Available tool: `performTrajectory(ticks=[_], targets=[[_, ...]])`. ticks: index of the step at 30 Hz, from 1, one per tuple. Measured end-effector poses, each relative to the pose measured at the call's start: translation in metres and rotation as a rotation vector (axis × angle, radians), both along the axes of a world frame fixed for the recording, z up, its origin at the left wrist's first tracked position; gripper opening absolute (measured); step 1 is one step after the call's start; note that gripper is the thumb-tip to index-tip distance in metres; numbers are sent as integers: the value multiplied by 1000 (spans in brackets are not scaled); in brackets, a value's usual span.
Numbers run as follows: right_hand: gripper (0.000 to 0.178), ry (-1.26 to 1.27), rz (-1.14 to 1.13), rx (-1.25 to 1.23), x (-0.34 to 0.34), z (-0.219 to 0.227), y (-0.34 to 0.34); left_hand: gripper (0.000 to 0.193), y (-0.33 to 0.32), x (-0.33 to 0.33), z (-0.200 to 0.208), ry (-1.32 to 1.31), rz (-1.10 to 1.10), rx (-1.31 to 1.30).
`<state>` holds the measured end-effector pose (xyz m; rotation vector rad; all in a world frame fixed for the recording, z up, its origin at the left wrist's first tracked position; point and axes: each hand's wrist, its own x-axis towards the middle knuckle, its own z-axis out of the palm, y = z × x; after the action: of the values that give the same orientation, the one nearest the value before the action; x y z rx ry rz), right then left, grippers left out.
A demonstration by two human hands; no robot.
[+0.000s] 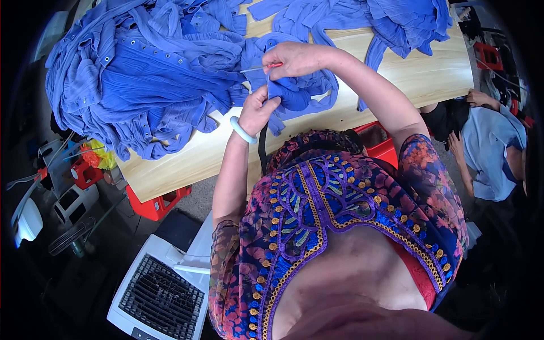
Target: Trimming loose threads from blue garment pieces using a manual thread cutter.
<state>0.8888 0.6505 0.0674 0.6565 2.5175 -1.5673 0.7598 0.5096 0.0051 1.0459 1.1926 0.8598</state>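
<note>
Over the middle of the table, my left hand (pixel 256 111) is closed with thumb and fingers pinching the edge of a blue ribbed garment (pixel 294 95). A pale green bangle (pixel 242 130) circles that wrist. Just above and to the right, my right hand (pixel 294 58) is closed around a slim tool with a red handle (pixel 275 65). Its thin metal shaft points left, above the cloth; the exact kind of tool is too small to tell. The garment's lower part lies bunched on the table under my right forearm.
A large heap of blue garments with metal eyelets (pixel 158 73) covers the left of the wooden table (pixel 453 71). Another blue pile (pixel 405 25) lies far right. Red stools (pixel 148 205) stand beneath the near edge. A white air cooler (pixel 156 289) is lower left; a co-worker (pixel 493 147) sits at right.
</note>
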Motion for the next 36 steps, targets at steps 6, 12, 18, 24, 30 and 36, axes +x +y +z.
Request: performTrajectory(ticks=[6,12,18,24,30,36], targets=[[25,37,-115,152,2,-18,2,19,-4,5,15,-541,212,-233],[32,175,-526,336,24,-30,-27,26,-2,0,22,-729,228,-219],[32,134,-489,161,44,-20,-63,31,-6,-8,26,-838,297,-219],[34,250,-583,-35,34,-7,-75,23,-7,-2,23,-711,298,-149],[25,348,-636,-49,31,-31,-75,20,-11,2,18,-581,263,-123],[23,283,-851,127,56,-45,-47,22,-12,-3,26,-754,326,-195]])
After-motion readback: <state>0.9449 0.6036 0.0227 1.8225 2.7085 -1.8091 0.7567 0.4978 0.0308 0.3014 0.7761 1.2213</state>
